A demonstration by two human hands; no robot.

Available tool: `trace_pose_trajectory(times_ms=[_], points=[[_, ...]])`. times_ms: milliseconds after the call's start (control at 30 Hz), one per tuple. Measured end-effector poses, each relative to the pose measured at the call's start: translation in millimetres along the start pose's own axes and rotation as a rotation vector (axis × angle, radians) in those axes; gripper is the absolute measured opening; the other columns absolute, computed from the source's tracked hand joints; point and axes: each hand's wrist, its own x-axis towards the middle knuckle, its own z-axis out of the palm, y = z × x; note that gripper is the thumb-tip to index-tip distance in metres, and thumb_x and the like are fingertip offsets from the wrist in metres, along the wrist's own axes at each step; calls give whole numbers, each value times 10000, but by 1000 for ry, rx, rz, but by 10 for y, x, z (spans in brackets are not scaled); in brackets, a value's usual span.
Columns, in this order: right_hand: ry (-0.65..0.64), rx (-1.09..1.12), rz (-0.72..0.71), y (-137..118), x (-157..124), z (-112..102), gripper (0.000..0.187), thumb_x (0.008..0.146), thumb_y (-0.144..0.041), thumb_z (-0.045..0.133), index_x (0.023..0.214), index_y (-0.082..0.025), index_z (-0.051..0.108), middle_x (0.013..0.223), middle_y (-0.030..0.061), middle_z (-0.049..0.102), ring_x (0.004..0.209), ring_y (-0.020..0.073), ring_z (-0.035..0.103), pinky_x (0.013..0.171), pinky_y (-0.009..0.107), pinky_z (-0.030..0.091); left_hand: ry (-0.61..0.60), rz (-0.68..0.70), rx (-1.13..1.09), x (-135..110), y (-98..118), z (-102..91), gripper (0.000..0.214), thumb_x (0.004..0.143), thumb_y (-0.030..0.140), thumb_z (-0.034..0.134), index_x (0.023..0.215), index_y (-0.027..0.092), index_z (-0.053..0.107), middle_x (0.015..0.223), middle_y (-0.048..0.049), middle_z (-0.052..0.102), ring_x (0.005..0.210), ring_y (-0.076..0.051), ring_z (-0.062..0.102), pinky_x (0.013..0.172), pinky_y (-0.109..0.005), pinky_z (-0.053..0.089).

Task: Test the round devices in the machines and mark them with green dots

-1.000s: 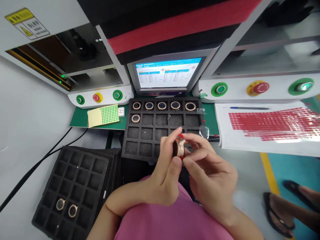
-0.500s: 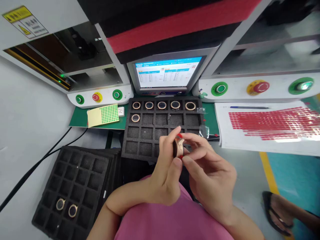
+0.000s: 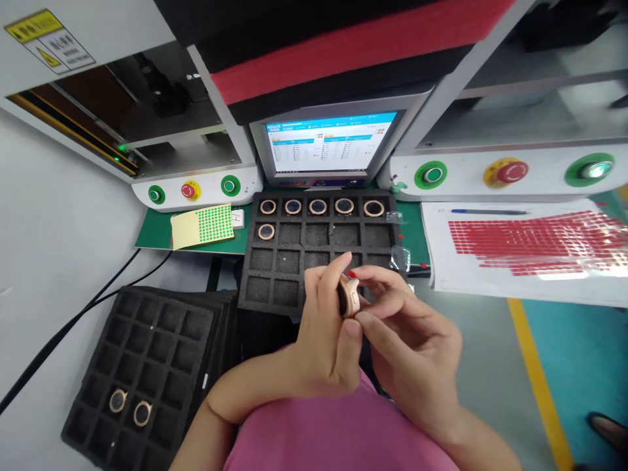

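Note:
Both my hands meet at the middle of the view around a rose-gold watch case [image 3: 350, 294]. My left hand [image 3: 326, 330] pinches it between thumb and fingers. My right hand [image 3: 409, 343] grips its right side with fingertips; a small red bit shows at the case's top. Behind them lies a black foam tray [image 3: 294, 261] with several gold-rimmed cases [image 3: 318, 207] in its top cells. A second black foam tray [image 3: 147, 353] at the lower left holds two cases [image 3: 130, 407].
A monitor [image 3: 326, 144] stands behind the tray between two white machines with green and red buttons [image 3: 190, 190]. A sheet of green dot stickers [image 3: 203, 226] lies left, a sheet of red stickers [image 3: 534, 239] right. Someone's sandalled foot [image 3: 608, 428] shows at the lower right.
My hands have shifted slightly left and down with the case, turning it a little. The other person's foot at the lower right has drawn almost out of view.

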Motion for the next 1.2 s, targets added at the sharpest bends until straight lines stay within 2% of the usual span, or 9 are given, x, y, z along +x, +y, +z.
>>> trace_pose_trajectory(times_ms=[133,300,500,667,800,900,1000,1100,1200], points=[[-32,137,105,35,13,-25,151,823,-122,695,715,-207,635,1150,23,622,1012,151,654,925,288,575,36,8,10,-10,-39,30,534,1011,372,270,1527,264,184,1154,-97,401,1046,-271,458,905,-451,436],[22,311,237,128,94,10,295,706,-137,822,828,-233,570,1136,5,622,940,111,649,804,205,578,40,16,-55,-15,-114,39,541,1011,383,286,1526,243,202,1288,-126,430,1122,-274,467,972,-481,408],[-38,240,166,175,132,-17,408,731,-183,819,1066,-302,619,1095,-7,634,924,85,627,811,164,540,-176,-129,-281,35,-47,-116,513,1012,403,350,1495,251,271,1441,-122,403,1203,-271,470,1067,-503,355],[-124,144,100,162,130,-109,227,840,-330,715,1062,-285,690,1225,51,621,1065,175,624,878,286,556,-227,-188,-320,34,61,-230,439,1018,381,351,1425,223,304,1178,-98,518,1019,-214,525,980,-450,430],[-128,-45,-43,134,153,-172,206,885,-326,643,1075,-295,717,1300,57,586,1284,244,504,1063,417,457,-217,-281,-270,23,139,-257,307,1029,355,321,1281,200,403,1108,-90,524,887,-171,516,837,-367,466],[-170,-169,-87,96,183,-201,191,881,-255,641,1047,-294,726,1289,62,596,1277,248,506,997,401,496,-262,-385,-213,46,178,-270,310,1034,339,324,1263,189,470,968,-55,571,773,-147,506,748,-318,456],[-170,-178,-84,85,202,-219,149,880,-211,640,982,-279,725,1259,62,613,1166,231,584,891,363,537,-258,-402,-209,62,159,-265,293,1023,350,392,1181,179,570,753,1,559,647,-120,499,647,-267,436],[-126,-140,-90,118,200,-227,140,888,-186,633,950,-282,714,1234,40,626,1147,208,593,953,372,507,-165,-392,-253,60,117,-239,257,1000,352,472,1121,177,617,699,17,572,593,-100,531,580,-226,440],[-109,-86,-150,155,182,-224,149,903,-206,604,969,-282,713,1229,40,627,1213,213,549,1008,385,479,-147,-344,-179,73,113,-210,240,989,330,500,1122,180,631,689,19,596,578,-95,554,562,-212,449]])
